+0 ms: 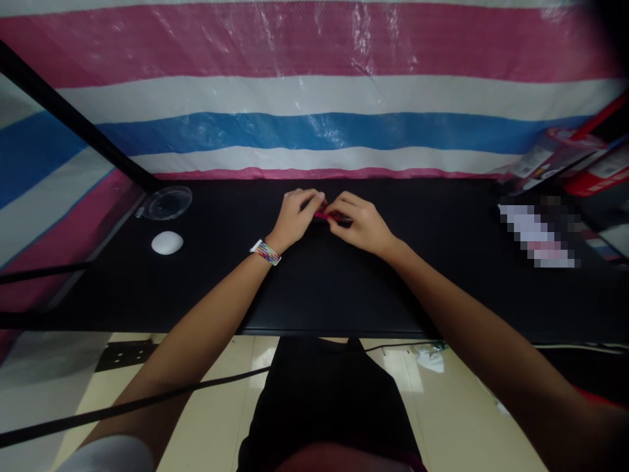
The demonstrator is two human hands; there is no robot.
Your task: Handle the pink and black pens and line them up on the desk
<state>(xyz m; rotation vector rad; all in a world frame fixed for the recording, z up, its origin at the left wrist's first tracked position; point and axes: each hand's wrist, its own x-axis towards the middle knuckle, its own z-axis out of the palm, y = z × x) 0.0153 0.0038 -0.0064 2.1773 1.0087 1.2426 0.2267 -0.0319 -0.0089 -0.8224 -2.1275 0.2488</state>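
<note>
Over the back middle of the black table point(314, 288), my two hands meet around a small pinkish-red object point(322, 215). Its kind is hard to make out, as fingers cover most of it. My left hand point(299, 213), with a patterned band point(265, 252) at the wrist, has its fingers closed on the object's left side. Thumb and fingers of my right hand point(358, 219) pinch it from the right. To the left lie a white rounded object point(167, 243) and a clear round plastic lid point(166, 202), both apart from my hands.
A clear plastic container point(538, 160) with a reddish rim stands at the back right. Nearer lies a blurred-out white item point(535, 236). Striped plastic sheeting point(314, 98) hangs behind the table, and a black pole point(73, 115) slants down at the left.
</note>
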